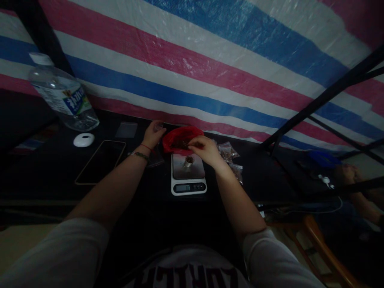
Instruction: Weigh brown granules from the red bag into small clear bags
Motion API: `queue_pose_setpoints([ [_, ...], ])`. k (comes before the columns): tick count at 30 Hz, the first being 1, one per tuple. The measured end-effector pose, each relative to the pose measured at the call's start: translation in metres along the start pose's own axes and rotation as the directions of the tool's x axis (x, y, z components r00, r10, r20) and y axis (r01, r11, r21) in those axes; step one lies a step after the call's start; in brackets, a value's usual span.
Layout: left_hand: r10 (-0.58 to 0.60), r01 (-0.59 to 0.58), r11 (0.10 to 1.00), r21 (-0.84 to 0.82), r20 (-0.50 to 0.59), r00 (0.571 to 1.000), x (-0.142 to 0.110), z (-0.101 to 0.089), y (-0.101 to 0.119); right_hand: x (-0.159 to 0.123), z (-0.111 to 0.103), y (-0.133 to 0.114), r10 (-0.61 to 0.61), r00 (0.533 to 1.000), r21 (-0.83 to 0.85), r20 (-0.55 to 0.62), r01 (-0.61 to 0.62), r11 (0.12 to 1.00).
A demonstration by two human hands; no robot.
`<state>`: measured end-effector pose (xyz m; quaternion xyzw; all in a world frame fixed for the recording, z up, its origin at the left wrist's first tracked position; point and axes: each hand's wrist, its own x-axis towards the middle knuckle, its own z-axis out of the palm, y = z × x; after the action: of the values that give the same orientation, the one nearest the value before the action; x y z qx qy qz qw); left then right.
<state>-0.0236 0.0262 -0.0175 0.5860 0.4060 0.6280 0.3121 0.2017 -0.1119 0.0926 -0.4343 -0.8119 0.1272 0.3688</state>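
Note:
A white kitchen scale with a small lit display lies in front of me. On its plate stands a small metallic cup with brown bits in it. Behind the scale is an open red plastic bag holding dark brown loose material. My right hand reaches over the bag's right side, fingertips pinched together above the contents; what is between them is too small to make out. Left of the red bag, my left hand curls its fingers around a small clear plastic thing.
Several filled clear zip bags lie right of my right hand. At left are a phone, a white oval case, a flat clear bag and a large bottle. Another person's hand rests far right, beyond black frame bars.

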Motion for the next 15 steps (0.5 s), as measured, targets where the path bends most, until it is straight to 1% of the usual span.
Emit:
queue_pose_setpoints([
  [3, -0.026, 0.025, 1.0, 0.01, 0.024, 0.999, -0.001, 0.0, -0.001, -0.006, 0.012, 0.028, 0.036, 0.996, 0.067, -0.081, -0.03, 0.997],
  [6, -0.038, 0.037, 0.999, 0.023, 0.035, 0.999, -0.001, -0.001, 0.0, -0.015, 0.022, 0.041, 0.045, 0.99, 0.12, -0.132, -0.029, 0.992],
  [10, -0.067, 0.068, 0.997, 0.042, -0.004, 0.998, -0.002, -0.003, 0.004, -0.028, 0.021, 0.042, 0.031, 0.996, 0.143, -0.084, -0.019, 0.99],
  [15, -0.12, 0.121, 0.992, 0.02, -0.06, 0.991, -0.001, -0.004, 0.01, -0.032, 0.013, 0.037, -0.012, 1.0, 0.113, 0.025, 0.009, 0.994],
])
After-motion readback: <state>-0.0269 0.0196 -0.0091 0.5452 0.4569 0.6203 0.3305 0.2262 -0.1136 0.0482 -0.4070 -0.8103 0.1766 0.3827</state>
